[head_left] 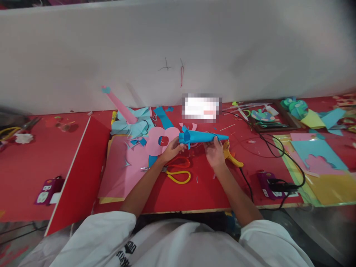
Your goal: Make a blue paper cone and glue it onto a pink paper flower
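Note:
A blue paper cone [204, 137] lies sideways between my two hands, its wide end cut into flared tabs at the left and its narrow tip at the right. My left hand [172, 149] grips it by the wide end. Near the narrow end, my right hand [215, 152] holds it from below with the thumb on top. Behind my left hand is a pink paper flower shape [154, 140] with a hole in the middle. Scissors [179, 177] with yellow and red handles lie below the cone. A yellow glue gun [233, 159] rests just right of my right hand.
A pink paper cone [121, 105] with a blue tip leans over blue scraps [130, 126] at the back left. A red divider [80, 163] stands left of the pink sheets [111, 174]. Black cables run from a purple socket box [265, 184]. A dark tray [289, 124] holds craft pieces.

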The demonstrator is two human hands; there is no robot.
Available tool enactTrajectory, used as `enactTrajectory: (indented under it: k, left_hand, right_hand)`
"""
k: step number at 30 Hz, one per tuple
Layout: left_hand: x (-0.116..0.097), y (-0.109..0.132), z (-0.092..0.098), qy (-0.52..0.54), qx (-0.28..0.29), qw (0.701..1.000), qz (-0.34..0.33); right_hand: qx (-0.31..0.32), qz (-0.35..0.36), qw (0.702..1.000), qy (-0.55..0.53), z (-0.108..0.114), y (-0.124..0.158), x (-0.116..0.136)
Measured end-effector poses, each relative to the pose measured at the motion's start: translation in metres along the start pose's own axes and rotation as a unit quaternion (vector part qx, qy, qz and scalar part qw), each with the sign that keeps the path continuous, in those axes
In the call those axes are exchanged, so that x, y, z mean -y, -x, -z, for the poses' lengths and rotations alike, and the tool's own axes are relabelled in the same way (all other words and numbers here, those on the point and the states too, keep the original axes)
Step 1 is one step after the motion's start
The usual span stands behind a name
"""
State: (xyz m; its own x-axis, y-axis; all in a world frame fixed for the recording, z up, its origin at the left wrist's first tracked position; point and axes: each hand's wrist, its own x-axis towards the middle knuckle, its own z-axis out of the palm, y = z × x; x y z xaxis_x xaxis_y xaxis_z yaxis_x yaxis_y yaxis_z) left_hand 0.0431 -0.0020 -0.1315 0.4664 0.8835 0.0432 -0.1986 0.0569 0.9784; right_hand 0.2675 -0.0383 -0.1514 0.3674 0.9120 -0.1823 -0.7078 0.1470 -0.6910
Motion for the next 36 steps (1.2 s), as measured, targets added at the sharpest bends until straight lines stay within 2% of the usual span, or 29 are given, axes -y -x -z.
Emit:
enactTrajectory:
  k: [5, 7, 9, 19, 26, 36]
  left_hand:
    - [0.009, -0.005, 0.01, -0.058, -0.152, 0.983, -0.087]
    - [0.01, -0.007, 0.014, -0.104, -0.178, 0.972, -0.114]
    - [0.011, -0.007, 0.016, -0.133, -0.179, 0.966, -0.13]
    - [0.011, -0.008, 0.015, -0.191, -0.088, 0.958, -0.193]
    - [0.017, -0.008, 0.015, -0.208, -0.104, 0.953, -0.194]
    - [0.015, -0.006, 0.011, -0.258, -0.173, 0.93, -0.195]
  right_hand:
    - [-0.014, 0.032, 0.999, 0.006, -0.002, 0.0, -0.001]
    - [-0.014, 0.038, 0.999, 0.006, -0.004, 0.001, -0.002]
    - [-0.016, 0.038, 0.999, 0.011, -0.006, 0.002, -0.003]
    - [-0.007, 0.039, 0.999, 0.037, -0.011, 0.007, -0.004]
    - [0.01, 0.043, 0.998, 0.045, -0.011, 0.008, -0.005]
    - [0.033, 0.029, 0.997, 0.058, -0.009, 0.01, -0.009]
